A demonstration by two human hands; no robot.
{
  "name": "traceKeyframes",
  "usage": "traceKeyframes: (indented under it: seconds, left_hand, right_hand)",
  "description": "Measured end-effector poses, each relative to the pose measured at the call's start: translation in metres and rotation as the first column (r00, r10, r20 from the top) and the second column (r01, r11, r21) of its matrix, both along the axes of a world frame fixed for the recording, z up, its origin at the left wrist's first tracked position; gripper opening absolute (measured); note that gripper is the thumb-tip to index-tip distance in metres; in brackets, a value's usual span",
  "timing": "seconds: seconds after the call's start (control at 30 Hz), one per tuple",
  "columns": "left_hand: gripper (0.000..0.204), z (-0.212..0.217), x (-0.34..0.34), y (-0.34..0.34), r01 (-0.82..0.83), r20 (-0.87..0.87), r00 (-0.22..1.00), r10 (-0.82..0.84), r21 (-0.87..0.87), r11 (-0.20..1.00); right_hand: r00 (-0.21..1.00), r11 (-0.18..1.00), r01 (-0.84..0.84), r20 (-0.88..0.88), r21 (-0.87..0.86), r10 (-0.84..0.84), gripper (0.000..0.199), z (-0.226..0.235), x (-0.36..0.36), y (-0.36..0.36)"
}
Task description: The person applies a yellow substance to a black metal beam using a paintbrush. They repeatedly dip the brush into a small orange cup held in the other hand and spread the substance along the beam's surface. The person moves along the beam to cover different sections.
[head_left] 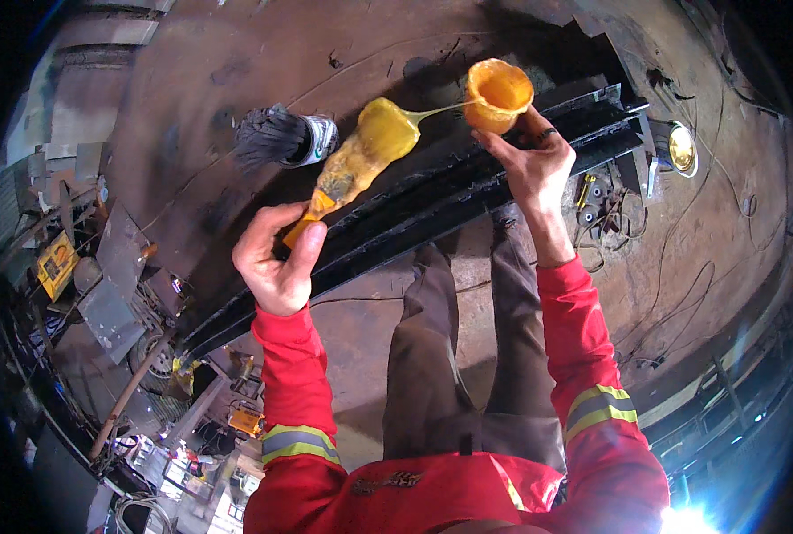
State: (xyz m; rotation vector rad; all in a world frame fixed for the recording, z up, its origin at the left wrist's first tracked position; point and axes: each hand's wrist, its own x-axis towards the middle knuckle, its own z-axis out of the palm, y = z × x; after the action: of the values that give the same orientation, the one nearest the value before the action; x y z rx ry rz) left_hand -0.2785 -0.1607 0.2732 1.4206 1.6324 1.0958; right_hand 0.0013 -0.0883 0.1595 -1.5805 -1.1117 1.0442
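My left hand [276, 258] is closed around the yellow handle of a paintbrush [353, 167]. Thick yellow paint cakes the brush, heaviest at its head, which points up and to the right. Bristles cannot be made out under the coating. Between finger and thumb, my right hand [534, 160] grips a small yellow cup [499, 93], its mouth turned toward me and its walls smeared with the same colour. A thin strand of paint stretches from the brush head to the cup. Both are held above a long black steel beam [396, 222].
Left of the beam stands a can [322, 140] stuffed with dark grey rods or bristles. An open tin [681, 149] with yellowish contents is at the right, near small tools and cables [601, 200]. Scrap metal plates [111, 303] clutter the left. Cables trail across the floor.
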Motion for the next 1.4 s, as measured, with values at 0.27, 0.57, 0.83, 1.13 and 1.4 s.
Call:
traceKeyframes:
  seconds: [0.27,0.57,0.83,1.13,1.4]
  left_hand:
    - [0.034,0.02,0.006,0.016,-0.017,0.216,0.976,-0.029,0.206,0.978]
    - [0.023,-0.008,0.018,0.002,0.119,0.024,0.993,-0.118,-0.057,0.991]
    - [0.017,-0.17,0.061,0.015,0.442,-0.136,0.836,-0.531,-0.405,0.8]
    - [0.011,-0.259,0.13,0.054,0.493,-0.429,0.446,-0.786,-0.615,0.615]
    - [0.01,-0.227,0.115,0.084,0.533,-0.361,0.498,-0.788,-0.59,0.607]
  right_hand:
    - [0.996,0.999,-0.009,0.093,0.036,0.006,0.061,-0.021,0.012,-0.008]
    - [0.996,0.997,0.07,0.063,-0.018,-0.069,0.056,-0.034,0.049,-0.021]
    - [0.954,0.988,0.134,0.28,-0.073,-0.108,0.042,-0.051,0.103,-0.038]
    - [0.979,0.981,0.112,0.185,-0.16,-0.082,0.046,-0.094,0.11,-0.047]
    - [0.958,0.969,0.08,0.287,-0.234,-0.01,0.044,-0.102,0.131,-0.044]
